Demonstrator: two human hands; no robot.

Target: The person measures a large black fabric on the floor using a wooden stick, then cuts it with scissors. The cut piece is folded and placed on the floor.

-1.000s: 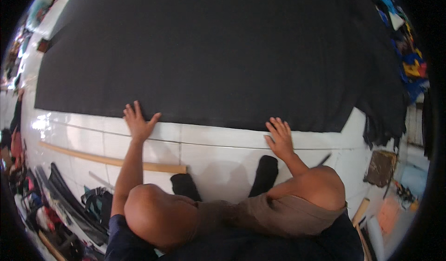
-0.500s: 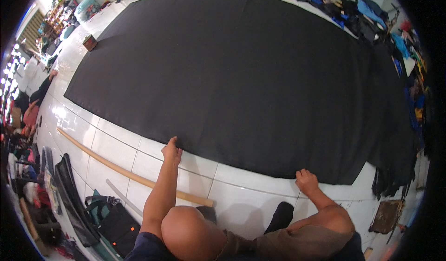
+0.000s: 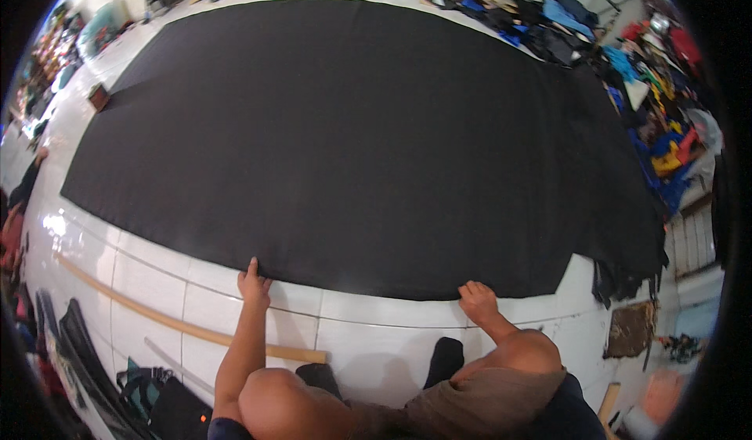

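A very large sheet of black fabric lies spread over the white tiled floor in front of me. Its near edge runs between my two hands. At that edge, left of the middle, my left hand has its index finger stretched over the fabric while the other fingers are curled at the border. Farther right, my right hand is closed on the same edge, fingers bent over it. What lies beneath the fingertips is hidden. The fabric's right end looks uneven, with a notch and a bunched, ragged corner.
A small box-like block stands at the fabric's left edge. A long wooden strip and a black bag lie on the floor at my left. Heaped coloured cloth fills the right side. A brown square piece sits near right.
The whole view has shifted, so the fabric and the floor items appear farther left and the right-hand heap shows more. Both hands remain at the fabric's near edge.
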